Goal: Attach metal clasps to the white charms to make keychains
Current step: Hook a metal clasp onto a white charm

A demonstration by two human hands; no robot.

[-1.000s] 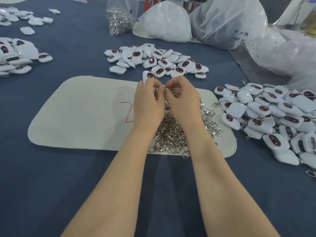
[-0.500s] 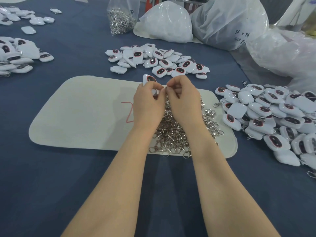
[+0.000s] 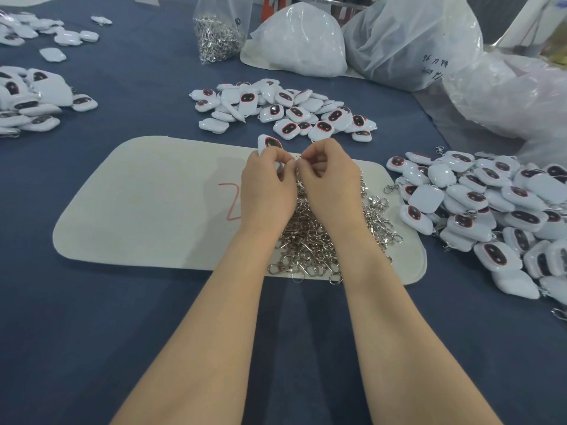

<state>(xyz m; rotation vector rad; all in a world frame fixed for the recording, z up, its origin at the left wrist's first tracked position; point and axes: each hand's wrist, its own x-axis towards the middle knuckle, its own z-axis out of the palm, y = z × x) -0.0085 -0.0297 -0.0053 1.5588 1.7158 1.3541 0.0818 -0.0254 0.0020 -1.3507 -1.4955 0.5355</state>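
Observation:
My left hand grips a white charm with a dark red-rimmed face, which sticks up above the fingers. My right hand pinches a small metal clasp right against the charm, fingertips of both hands touching. Both hands hover over a heap of loose metal clasps lying on a cream felt mat. How the clasp meets the charm is hidden by my fingers.
A pile of white charms lies beyond the mat. Another pile with clasps on them lies at the right, more charms at the far left. A bag of clasps and big plastic bags stand at the back.
Both hands have stayed in place over the clasp heap; the fingers have shifted slightly around the charm and clasp.

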